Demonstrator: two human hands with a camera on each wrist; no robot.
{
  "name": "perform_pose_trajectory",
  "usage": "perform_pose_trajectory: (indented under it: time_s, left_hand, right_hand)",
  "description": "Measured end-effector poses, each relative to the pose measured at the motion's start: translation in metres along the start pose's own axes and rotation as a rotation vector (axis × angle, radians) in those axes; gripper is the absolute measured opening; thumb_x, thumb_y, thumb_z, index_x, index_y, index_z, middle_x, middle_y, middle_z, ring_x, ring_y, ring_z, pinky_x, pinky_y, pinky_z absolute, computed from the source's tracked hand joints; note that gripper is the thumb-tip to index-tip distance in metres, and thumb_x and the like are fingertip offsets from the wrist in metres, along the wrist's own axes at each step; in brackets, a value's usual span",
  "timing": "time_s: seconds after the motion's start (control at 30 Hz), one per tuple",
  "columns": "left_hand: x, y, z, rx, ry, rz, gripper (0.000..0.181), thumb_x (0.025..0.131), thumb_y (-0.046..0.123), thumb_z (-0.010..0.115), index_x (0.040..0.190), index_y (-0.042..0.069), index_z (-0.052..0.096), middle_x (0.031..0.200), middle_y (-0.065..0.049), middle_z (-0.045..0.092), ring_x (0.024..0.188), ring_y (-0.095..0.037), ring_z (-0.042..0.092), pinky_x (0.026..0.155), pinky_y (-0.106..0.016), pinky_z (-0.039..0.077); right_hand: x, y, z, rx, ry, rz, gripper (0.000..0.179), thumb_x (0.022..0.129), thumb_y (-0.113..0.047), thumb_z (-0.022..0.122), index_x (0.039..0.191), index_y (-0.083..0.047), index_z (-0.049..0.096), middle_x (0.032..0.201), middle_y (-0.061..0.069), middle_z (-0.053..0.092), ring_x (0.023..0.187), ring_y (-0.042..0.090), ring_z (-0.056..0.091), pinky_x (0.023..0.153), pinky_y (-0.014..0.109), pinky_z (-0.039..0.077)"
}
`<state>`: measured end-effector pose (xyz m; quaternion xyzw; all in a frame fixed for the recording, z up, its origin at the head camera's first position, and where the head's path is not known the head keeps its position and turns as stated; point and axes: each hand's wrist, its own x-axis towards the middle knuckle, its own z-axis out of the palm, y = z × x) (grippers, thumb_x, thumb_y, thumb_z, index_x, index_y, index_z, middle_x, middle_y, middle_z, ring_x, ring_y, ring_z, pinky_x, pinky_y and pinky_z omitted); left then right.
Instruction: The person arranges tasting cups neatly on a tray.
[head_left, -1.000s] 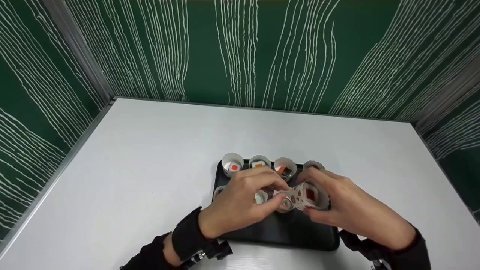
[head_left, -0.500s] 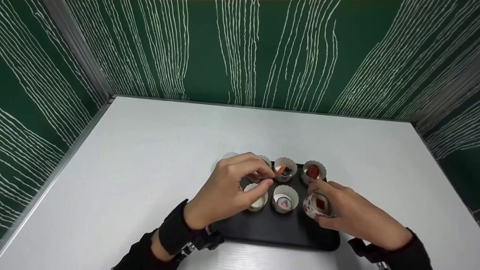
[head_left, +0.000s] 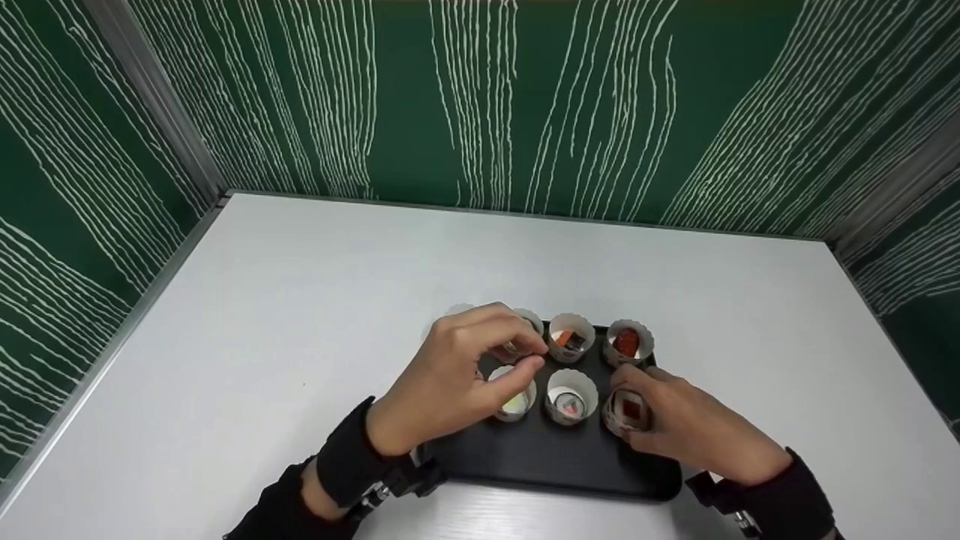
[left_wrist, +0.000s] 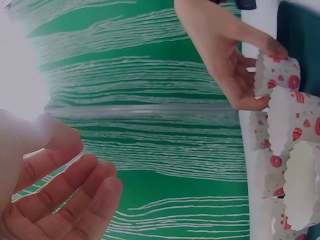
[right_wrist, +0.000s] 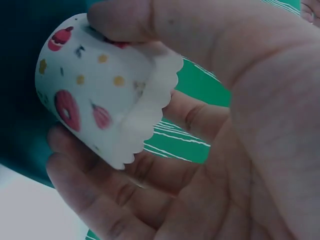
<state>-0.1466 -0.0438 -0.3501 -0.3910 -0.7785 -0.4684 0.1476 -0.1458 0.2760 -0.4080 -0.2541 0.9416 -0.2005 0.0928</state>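
My right hand (head_left: 686,420) grips a scalloped paper baking cup (right_wrist: 95,85) printed with red and yellow sweets, thumb on one side and fingers on the other. In the head view this cup stands at the right end of the tray's nearer row, with a red square piece (head_left: 632,408) inside. The right wrist view shows the cup's base against or very close to the dark tray. My left hand (head_left: 457,375) hovers over the tray's left part, fingers loosely bent with nothing between them. It hides some cups there.
On the black tray (head_left: 540,457) stand more paper cups with small sushi-like pieces, including an orange-and-black one (head_left: 571,337), a red one (head_left: 628,342) and a round one (head_left: 570,405). A white table (head_left: 322,300) surrounds the tray, with green panels (head_left: 405,97) behind.
The right hand has brought the cup from a tilted position near the left fingers rightward and down to the tray. My left hand has drawn back to the left, then stayed still.
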Motion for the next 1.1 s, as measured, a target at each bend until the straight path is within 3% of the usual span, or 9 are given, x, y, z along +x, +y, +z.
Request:
perform_pose_trajectory:
  time_s: [0.2,0.53,0.83,0.97,1.1]
  left_hand:
    - [0.001,0.001,-0.001,0.001,0.003,0.004,0.005,0.099,0.009,0.074,0.102,0.009,0.079,0.102,-0.002,0.076,0.088,-0.009,0.070,0.080,-0.022,0.060]
    - [0.000,0.001,-0.002,0.002,0.002,-0.010,0.006,0.098,0.008,0.074,0.103,0.009,0.078,0.101,-0.003,0.076,0.087,-0.010,0.070,0.080,-0.021,0.060]
    - [-0.001,-0.003,-0.003,0.022,-0.010,-0.019,0.007,0.098,0.009,0.075,0.105,0.007,0.078,0.104,-0.003,0.076,0.089,-0.012,0.070,0.082,-0.023,0.060]
    - [-0.002,-0.012,-0.008,0.079,-0.026,-0.058,0.013,0.099,0.011,0.075,0.111,0.008,0.077,0.111,-0.003,0.076,0.097,-0.014,0.071,0.086,-0.027,0.060]
    - [-0.002,-0.032,-0.019,0.232,-0.016,-0.110,0.025,0.100,0.015,0.075,0.124,0.009,0.074,0.121,-0.005,0.074,0.112,-0.018,0.071,0.096,-0.035,0.061]
  right_hand:
    - [-0.001,-0.003,-0.003,-0.012,-0.004,0.041,0.051,0.089,-0.017,0.086,0.134,-0.021,0.061,0.130,0.006,0.066,0.109,0.016,0.066,0.083,0.037,0.056]
    - [-0.009,-0.009,-0.008,-0.067,0.042,0.035,0.044,0.095,-0.031,0.083,0.133,-0.021,0.065,0.121,0.004,0.066,0.106,0.016,0.065,0.083,0.042,0.058]
    - [-0.010,-0.010,-0.012,-0.056,0.028,0.059,0.044,0.097,-0.035,0.081,0.135,-0.020,0.065,0.126,0.006,0.065,0.112,0.020,0.066,0.086,0.043,0.058]
    - [-0.012,-0.008,-0.025,-0.037,0.058,0.084,0.048,0.099,-0.036,0.078,0.140,-0.016,0.064,0.132,0.011,0.065,0.121,0.030,0.067,0.094,0.052,0.058]
    - [-0.016,0.003,-0.044,-0.075,0.175,0.050,0.050,0.101,-0.032,0.077,0.144,-0.011,0.062,0.136,0.016,0.065,0.127,0.041,0.065,0.099,0.063,0.056]
